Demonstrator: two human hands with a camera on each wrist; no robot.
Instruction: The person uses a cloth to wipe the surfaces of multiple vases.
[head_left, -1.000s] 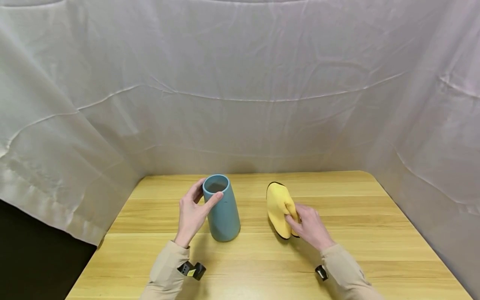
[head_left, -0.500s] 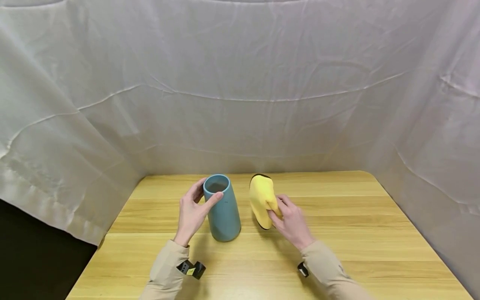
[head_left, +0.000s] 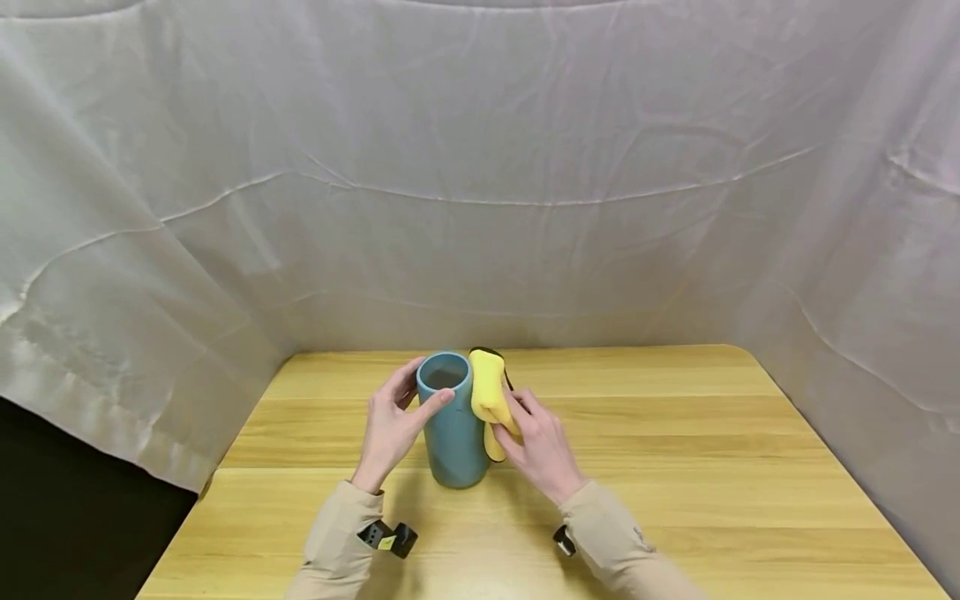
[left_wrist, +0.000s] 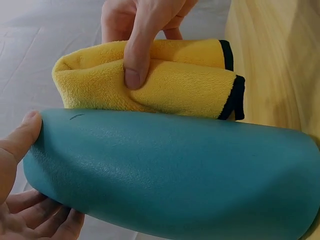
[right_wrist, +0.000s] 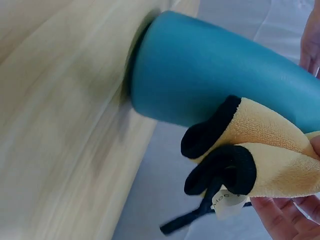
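A teal-blue vase [head_left: 456,446] with a round open mouth stands upright on the wooden table. My left hand [head_left: 393,425] grips it near the rim, thumb on the near side and fingers around the far left side. In my right hand [head_left: 546,446] is a folded yellow cloth [head_left: 487,383] with black edging, pinched between thumb and fingers. The cloth lies against the vase's right side, as the left wrist view shows along the vase wall [left_wrist: 175,165]. A black loop and a white tag [right_wrist: 230,204] hang from the cloth in the right wrist view.
The light wooden table [head_left: 712,467] reaches back to a grey-white curtain [head_left: 525,183], which also hangs at both sides. A dark area [head_left: 75,508] lies beyond the table's left edge. Each wrist carries a small black camera [head_left: 403,540].
My right hand has carried the yellow cloth leftward from the table's middle right up to the vase's side. The left hand keeps its hold on the vase, which appears nearly unmoved.
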